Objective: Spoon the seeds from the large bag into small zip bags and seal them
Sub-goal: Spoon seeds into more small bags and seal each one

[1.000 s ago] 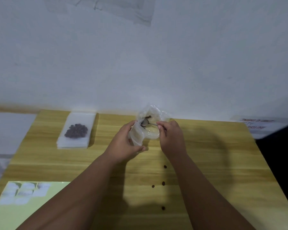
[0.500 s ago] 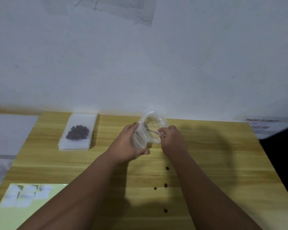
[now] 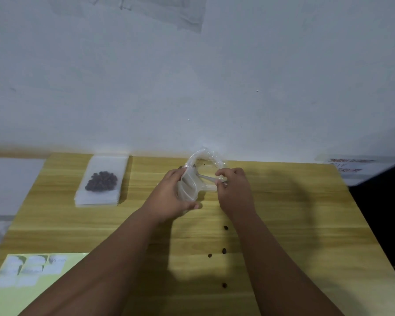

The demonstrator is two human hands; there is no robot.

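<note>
Compared against one second back: found the spoon (image 3: 206,177) dropped from the rim of the large bag (image 3: 188,190) to lie lower across its mouth, and the mouth pulled wider into a ring. Saw both hands barely shifted.

Nearest, lower left: logged a green sheet (image 3: 21,299) with pale patches, flat on the table (image 3: 294,213).

Next out: counted four loose seeds (image 3: 224,250) on bare wood beside the right forearm, two of them close together.

Further out: recorded the left hand (image 3: 169,197) wrapped round the bag's near-left side, fingers curled into the plastic. Recorded the right hand (image 3: 235,192) pinching the spoon handle at the bag's right edge. Found the bag held between the two hands, mouth up and tipped toward the wall (image 3: 192,87). Could not tell whether its base touches the wood.

Read the spoon's long axis as roughly left to right, handle at the right hand, bowl end angled down toward the left hand. Could not make out the bowl or its load through the plastic.

Left and beyond: noted the stack of small zip bags (image 3: 96,199) lying flat, a filled bag (image 3: 101,180) on top, well apart from the left hand yet nearer to it than to the right.

Judged scooping in hand. Expect any transfer to run leftward, past the left hand.

Farthest right: noted a sign (image 3: 349,165) with red lettering, unreadable.
</note>
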